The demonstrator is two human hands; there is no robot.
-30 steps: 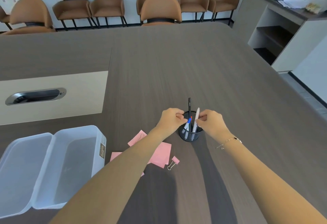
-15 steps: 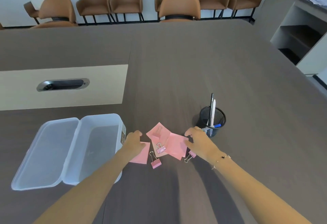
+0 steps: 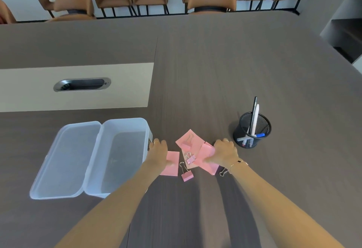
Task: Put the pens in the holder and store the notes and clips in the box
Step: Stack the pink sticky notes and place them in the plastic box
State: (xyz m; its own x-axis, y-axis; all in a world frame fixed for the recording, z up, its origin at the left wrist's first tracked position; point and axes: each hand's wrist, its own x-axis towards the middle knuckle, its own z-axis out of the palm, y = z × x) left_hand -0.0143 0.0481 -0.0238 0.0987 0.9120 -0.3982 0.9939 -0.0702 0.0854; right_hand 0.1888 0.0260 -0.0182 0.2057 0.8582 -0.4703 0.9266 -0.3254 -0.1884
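Pink paper notes [image 3: 205, 156] lie scattered on the dark wood-grain surface [image 3: 215, 67] near its front edge, between the clear plastic box [image 3: 125, 155] with its hinged lid folded open to the left and the black wire-mesh pen holder [image 3: 252, 130] to the right. Three pens [image 3: 254, 118] already stand in the holder. Pink binder clips with wire handles [image 3: 186, 175] sit among and on the notes; one more peeks out beside the right wrist.

The right hand [image 3: 223, 152] presses on a curled pink sheet with its fingers [image 3: 221, 144] bent over the sheet's edge; whether they have pinched it I cannot tell. The left hand [image 3: 158, 152] rests on a flat single note [image 3: 172, 162] just beside the box wall, fingers drawn together on the paper, grip hidden.

I judge the notes very light, limp and prone to sliding flat on the smooth top, so lifting from a raised corner or sweeping them together into a stack should work better than pinching the middle. The clips look small, rigid and easy to take by the wire handles or the body.

Nothing blocks the short path into the open box. Loose clips lying on the paper may tumble off when sheets are lifted.
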